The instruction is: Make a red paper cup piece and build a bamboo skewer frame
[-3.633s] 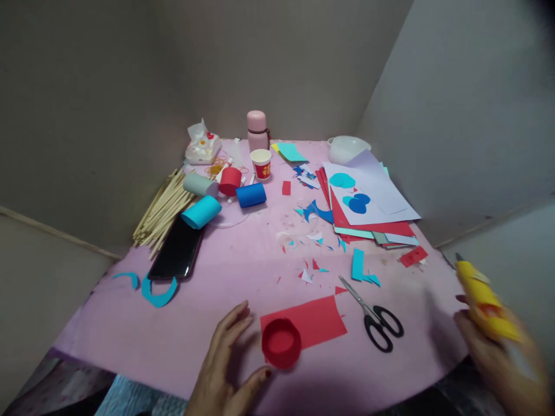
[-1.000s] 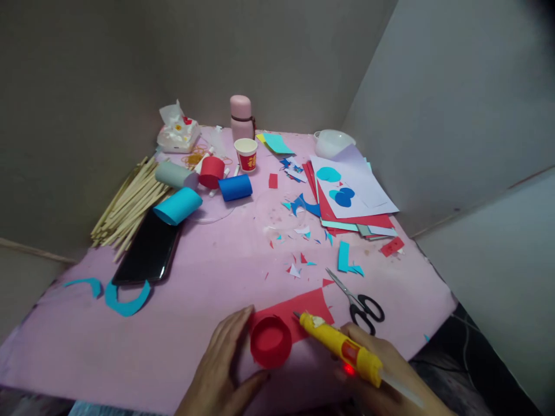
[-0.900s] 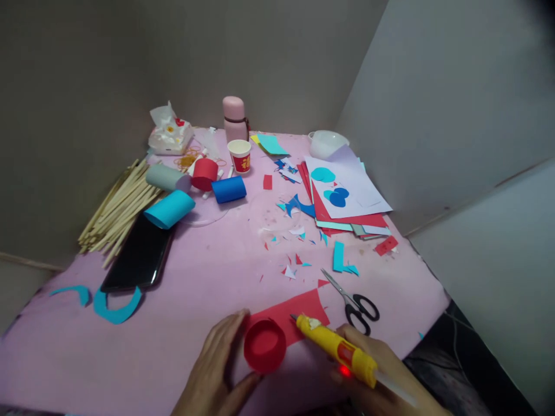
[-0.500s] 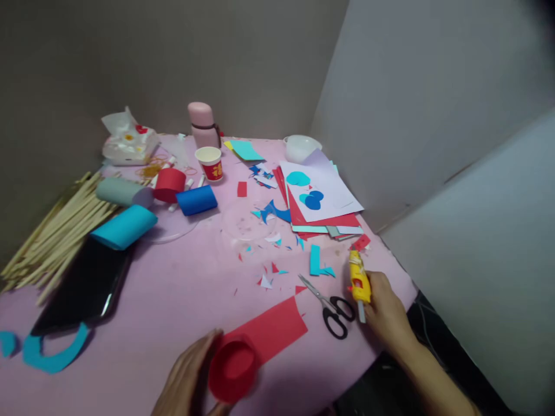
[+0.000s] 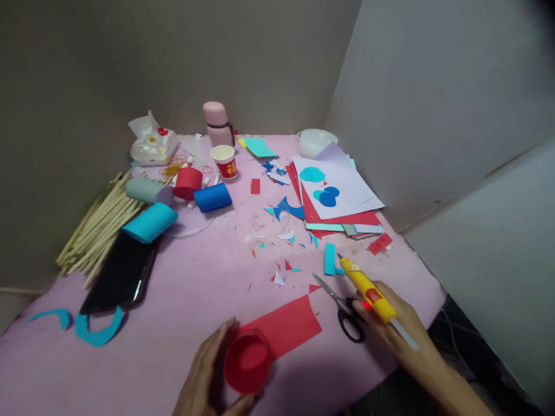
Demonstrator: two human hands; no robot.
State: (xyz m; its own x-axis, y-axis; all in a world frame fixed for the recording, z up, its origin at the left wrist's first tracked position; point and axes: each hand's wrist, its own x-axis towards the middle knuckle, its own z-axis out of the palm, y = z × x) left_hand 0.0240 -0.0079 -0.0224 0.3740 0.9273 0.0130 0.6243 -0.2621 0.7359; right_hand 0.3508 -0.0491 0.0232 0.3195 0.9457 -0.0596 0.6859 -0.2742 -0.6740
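My left hand [image 5: 207, 377] curves round a short red paper ring [image 5: 247, 361] at the near edge of the pink table [image 5: 186, 294], fingers against its left side. The ring overlaps a red paper rectangle [image 5: 288, 323]. My right hand [image 5: 390, 329] grips a yellow glue gun [image 5: 366, 289], its tip pointing up and left and a red light glowing on its body. Black-handled scissors [image 5: 340, 306] lie just left of that hand, partly under it.
A black phone [image 5: 119, 274], wooden sticks [image 5: 97, 222] and paper rolls [image 5: 150, 222] lie at the left. Stacked coloured sheets [image 5: 338, 199], a white bowl [image 5: 314, 141], a paper cup [image 5: 224, 162], a pink bottle [image 5: 217, 122] and paper scraps fill the back. Grey walls enclose the table.
My right hand carried the glue gun from beside the red ring out to the right past the scissors. My left hand stayed on the ring. The view swung sideways.
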